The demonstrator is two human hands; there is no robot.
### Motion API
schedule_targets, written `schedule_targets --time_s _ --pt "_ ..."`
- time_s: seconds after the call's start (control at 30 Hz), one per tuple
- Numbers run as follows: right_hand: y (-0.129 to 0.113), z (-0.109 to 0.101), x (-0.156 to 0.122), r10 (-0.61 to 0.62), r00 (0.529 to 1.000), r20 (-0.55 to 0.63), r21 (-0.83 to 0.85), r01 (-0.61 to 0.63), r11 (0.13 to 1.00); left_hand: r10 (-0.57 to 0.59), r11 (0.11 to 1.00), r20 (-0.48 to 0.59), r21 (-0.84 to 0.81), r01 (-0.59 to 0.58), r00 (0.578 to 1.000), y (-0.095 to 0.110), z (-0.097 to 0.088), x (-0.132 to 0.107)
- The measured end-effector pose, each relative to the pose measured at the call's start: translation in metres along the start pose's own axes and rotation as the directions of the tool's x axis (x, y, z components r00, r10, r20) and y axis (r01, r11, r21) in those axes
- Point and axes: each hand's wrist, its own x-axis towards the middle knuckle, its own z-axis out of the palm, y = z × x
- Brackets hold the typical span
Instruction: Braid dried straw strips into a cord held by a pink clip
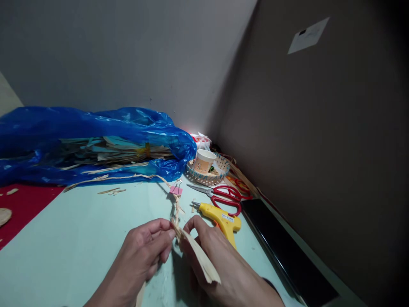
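Both hands pinch a pale dried leaf strip point(200, 258) low in the middle of the view. My left hand point(140, 256) is closed on its twisted end, and my right hand point(217, 260) grips the flat loose end that lies over its fingers. From the pinch, a twisted cord point(176, 207) of the same material runs away across the pale green table point(79, 238) to a pink binder clip point(176, 189), then on toward the blue bag.
A blue plastic bag point(96, 132) of dried strips lies at the back left. A yellow glue gun point(223, 219) and red scissors point(225, 196) lie right of my hands. Behind them sits a small woven basket point(220, 172) holding a paper cup point(203, 160). A black slab point(287, 251) lies along the right wall.
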Motion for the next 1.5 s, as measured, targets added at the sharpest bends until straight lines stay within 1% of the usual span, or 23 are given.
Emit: schedule_targets --time_s 0.1,0.27,0.4,0.47,0.53,0.63,0.7,0.73,0.77,0.83,0.87,0.93,0.97,1.0,1.03,1.1,1.27,1.33,1.37,1.4,1.43,1.47,1.5 --pt "-0.004 -0.002 0.000 0.023 0.998 0.054 0.004 -0.023 1.000 0.021 1.000 0.003 0.022 -0.021 1.000 0.002 0.002 -0.001" --pt "-0.011 -0.006 0.004 0.021 0.990 0.142 -0.011 -0.020 1.000 0.014 1.000 -0.011 0.010 -0.014 1.000 0.002 0.004 -0.002" --pt "-0.014 -0.008 0.007 -0.067 0.983 0.173 -0.040 0.075 0.996 0.006 1.000 -0.024 0.029 -0.005 1.000 0.003 0.006 -0.003" --pt "-0.016 -0.008 0.005 -0.093 0.983 0.158 -0.074 0.106 0.992 0.015 0.998 -0.029 0.060 -0.013 0.999 0.006 0.007 -0.003" --pt "-0.016 -0.009 0.002 -0.085 0.989 0.122 -0.126 0.100 0.987 0.016 0.996 -0.039 0.084 -0.013 0.999 0.009 0.007 -0.004" --pt "-0.016 -0.008 0.000 -0.084 0.996 0.016 -0.218 0.085 0.972 -0.007 0.997 -0.032 0.073 0.009 0.999 0.012 0.007 -0.003" --pt "-0.014 -0.006 0.002 -0.173 0.979 -0.104 -0.271 0.140 0.952 0.002 0.998 -0.028 0.058 0.000 1.000 0.012 0.007 -0.003" --pt "-0.012 -0.005 0.004 -0.244 0.955 -0.168 -0.301 0.186 0.935 0.010 0.999 -0.025 0.053 -0.009 1.000 0.012 0.007 -0.003" --pt "-0.010 -0.003 0.006 -0.324 0.919 -0.225 -0.338 0.238 0.911 0.020 0.999 -0.023 0.048 -0.019 1.000 0.011 0.007 -0.003" --pt "-0.007 0.003 0.009 -0.503 0.814 -0.289 -0.445 0.351 0.824 0.025 0.999 -0.014 0.023 -0.024 1.000 0.008 0.008 -0.003" --pt "-0.005 0.006 0.010 -0.596 0.748 -0.291 -0.501 0.412 0.761 0.019 1.000 -0.011 0.003 -0.019 1.000 0.007 0.007 -0.003" --pt "-0.004 0.011 0.012 -0.760 0.603 -0.242 -0.589 0.531 0.609 -0.009 0.999 -0.013 -0.047 0.009 1.000 0.003 0.007 -0.001" --pt "-0.004 0.013 0.012 -0.819 0.537 -0.202 -0.619 0.578 0.532 -0.029 0.997 -0.016 -0.070 0.028 0.999 0.002 0.006 0.000" --pt "-0.004 0.015 0.012 -0.856 0.487 -0.170 -0.641 0.605 0.472 -0.048 0.995 -0.014 -0.087 0.047 0.999 0.001 0.005 0.001" --pt "-0.004 0.017 0.012 -0.877 0.458 -0.149 -0.657 0.617 0.434 -0.062 0.993 -0.011 -0.098 0.060 0.998 0.001 0.004 0.001" --pt "-0.003 0.022 0.013 -0.896 0.426 -0.125 -0.681 0.620 0.390 -0.067 0.992 0.000 -0.107 0.067 0.998 0.002 0.003 0.002" --pt "0.007 0.037 0.021 -0.924 0.361 -0.123 -0.724 0.605 0.332 -0.060 0.991 0.051 -0.119 0.065 0.997 0.004 0.000 -0.001" --pt "0.009 0.037 0.023 -0.932 0.336 -0.135 -0.712 0.621 0.327 -0.087 0.988 0.021 -0.128 0.089 0.996 0.004 0.001 -0.003" --pt "0.008 0.035 0.022 -0.929 0.338 -0.150 -0.684 0.643 0.345 -0.103 0.985 -0.002 -0.139 0.101 0.995 0.004 0.001 -0.003" --pt "0.006 0.031 0.020 -0.914 0.365 -0.179 -0.632 0.669 0.391 -0.115 0.982 -0.022 -0.151 0.111 0.993 0.005 0.001 -0.004" --pt "0.002 0.025 0.017 -0.876 0.428 -0.222 -0.561 0.679 0.474 -0.121 0.980 -0.033 -0.165 0.114 0.992 0.006 0.002 -0.005" --pt "-0.002 0.019 0.013 -0.806 0.528 -0.266 -0.454 0.669 0.589 -0.121 0.978 -0.034 -0.177 0.113 0.992 0.007 0.002 -0.005" --pt "-0.006 0.012 0.010 -0.678 0.662 -0.319 -0.333 0.592 0.734 -0.116 0.977 -0.026 -0.182 0.110 0.993 0.008 0.002 -0.006"
